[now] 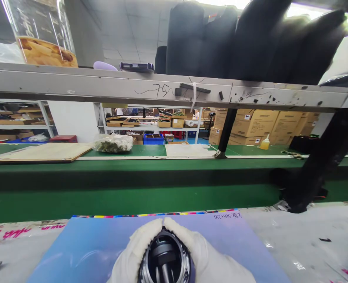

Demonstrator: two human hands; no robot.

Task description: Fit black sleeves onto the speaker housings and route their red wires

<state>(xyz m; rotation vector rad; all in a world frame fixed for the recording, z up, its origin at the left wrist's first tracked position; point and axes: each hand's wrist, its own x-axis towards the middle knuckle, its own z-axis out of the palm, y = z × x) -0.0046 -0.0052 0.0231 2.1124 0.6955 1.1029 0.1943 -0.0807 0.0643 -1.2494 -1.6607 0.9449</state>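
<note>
Both my hands wear white gloves and sit at the bottom middle of the head view. My left hand (132, 251) curves round the left side of a dark round housing (165, 253), and my right hand (205, 255) closes round its right side. The fingertips nearly meet at its far edge. The housing has a ribbed rim and a shiny inner ring, and its open mouth faces me. Inside is a dark capped part with a pale stem; its kind I cannot make out. Beneath the hands lies a blue-purple printed sheet (82, 239) with a colour-bar edge.
A white shelf beam (103, 84) crosses above, bearing a jar (44, 35), a phone (136, 67) and several black rolls (221, 43). Behind the bench runs a green conveyor belt (103, 200). A black post (312, 165) stands right. Cartons (255, 124) are stacked beyond.
</note>
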